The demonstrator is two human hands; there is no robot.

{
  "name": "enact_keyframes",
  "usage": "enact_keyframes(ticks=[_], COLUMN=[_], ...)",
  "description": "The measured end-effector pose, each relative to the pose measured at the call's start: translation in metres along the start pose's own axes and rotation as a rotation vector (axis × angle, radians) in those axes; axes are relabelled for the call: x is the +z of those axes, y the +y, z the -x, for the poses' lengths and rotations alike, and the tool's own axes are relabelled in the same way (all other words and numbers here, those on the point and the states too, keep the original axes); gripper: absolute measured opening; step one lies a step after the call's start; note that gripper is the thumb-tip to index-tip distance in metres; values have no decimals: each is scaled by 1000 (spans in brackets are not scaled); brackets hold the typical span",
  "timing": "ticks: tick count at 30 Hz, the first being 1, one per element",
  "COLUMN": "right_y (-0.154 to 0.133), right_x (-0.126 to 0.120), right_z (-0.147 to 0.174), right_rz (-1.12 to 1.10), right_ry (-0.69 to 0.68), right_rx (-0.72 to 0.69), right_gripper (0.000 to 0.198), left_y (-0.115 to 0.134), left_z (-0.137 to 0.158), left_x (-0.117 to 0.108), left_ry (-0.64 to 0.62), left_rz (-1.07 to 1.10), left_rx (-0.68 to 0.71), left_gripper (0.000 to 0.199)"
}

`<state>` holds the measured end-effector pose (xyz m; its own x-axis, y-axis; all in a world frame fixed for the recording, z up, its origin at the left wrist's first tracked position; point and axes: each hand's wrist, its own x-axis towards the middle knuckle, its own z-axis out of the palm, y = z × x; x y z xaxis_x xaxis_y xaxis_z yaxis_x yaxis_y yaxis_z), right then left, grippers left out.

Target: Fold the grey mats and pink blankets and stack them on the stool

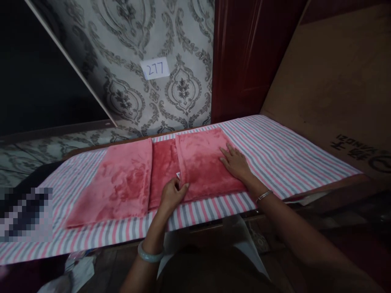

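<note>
A plush pink fleece blanket (131, 183) lies on a striped cloth, its left and right ends folded inward. Between the two folded ends, a darker strip of the fleece shows in the middle. My left hand (171, 197) is at the inner edge of the right fold, thumb on the fleece and fingers curled at that edge, partly hidden. Just above those fingers a small white label (178, 175) pokes out. Flat on the right fold, near its outer edge, rests my right hand (236, 162) with the fingers spread.
Pink, grey and white striped cloth (275, 150) covers the table. A patterned wall with a paper marked 277 (154, 68) stands behind it, beside a dark red panel (241, 61). Large cardboard (342, 81) leans at the right; a dark screen (45, 73) is at the left.
</note>
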<state>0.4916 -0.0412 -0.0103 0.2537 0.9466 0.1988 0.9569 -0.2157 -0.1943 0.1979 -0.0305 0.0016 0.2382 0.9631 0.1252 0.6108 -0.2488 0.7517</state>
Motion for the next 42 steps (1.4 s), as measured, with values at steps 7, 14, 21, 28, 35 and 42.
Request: enact_keyframes(ticks=[7, 14, 21, 28, 35, 42], right_y=[-42, -104, -100, -101, -101, -100], right_x=[-32, -4, 21, 23, 26, 25], right_z=[-14, -17, -13, -12, -12, -12], right_rz=[40, -45, -6, 31, 6, -17], right_ry=[-17, -66, -9, 24, 31, 8], right_rx=[-131, -393, -423, -428, -419, -419], right_gripper=[60, 59, 57, 56, 56, 57], left_y=[-5, -19, -14, -5, -12, -11], left_z=[16, 23, 26, -9, -37, -63], left_x=[5, 16, 3, -84, -94, -100], left_ry=[77, 50, 29, 215, -22, -12], left_rz=[281, 179, 146, -657, -960, -884], left_rx=[31, 69, 124, 47, -187, -201], left_gripper=[64, 61, 59, 42, 47, 38])
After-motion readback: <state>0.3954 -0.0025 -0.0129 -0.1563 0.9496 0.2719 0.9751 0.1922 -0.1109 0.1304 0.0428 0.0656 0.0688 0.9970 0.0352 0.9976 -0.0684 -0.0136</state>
